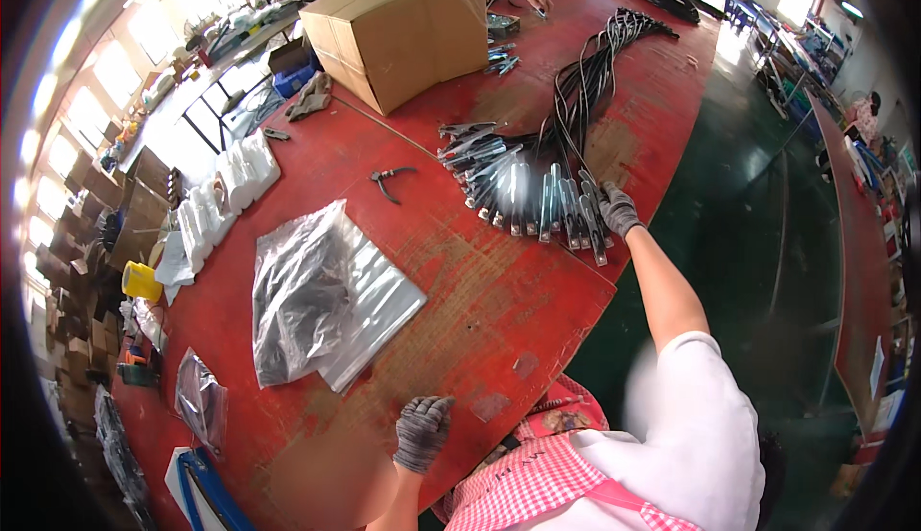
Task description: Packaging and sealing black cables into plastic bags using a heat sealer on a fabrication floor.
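Observation:
My right hand (pixel 621 212), in a grey knit glove, reaches to the right end of a fanned-out row of black cables (pixel 583 90). Its fingers are closed at the outermost cable, beside the shiny silvery clip ends (pixel 518 190) that point toward me. Close to my body, my left hand (pixel 422 432), also gloved in grey, hovers by the table's near side. Its fingers are curled in, and nothing shows in them. Clear plastic bags (pixel 379 306) lie flat on the table, with a bag of dark contents (pixel 299 301) partly over them.
On the red table (pixel 470 325) lie pliers (pixel 391 184), a cardboard box (pixel 398 37), white bundles (pixel 230 181) and a yellow tape roll (pixel 141 282). Across the table is another person's hand (pixel 539 0). A blue-edged object (pixel 206 493) stands at lower left.

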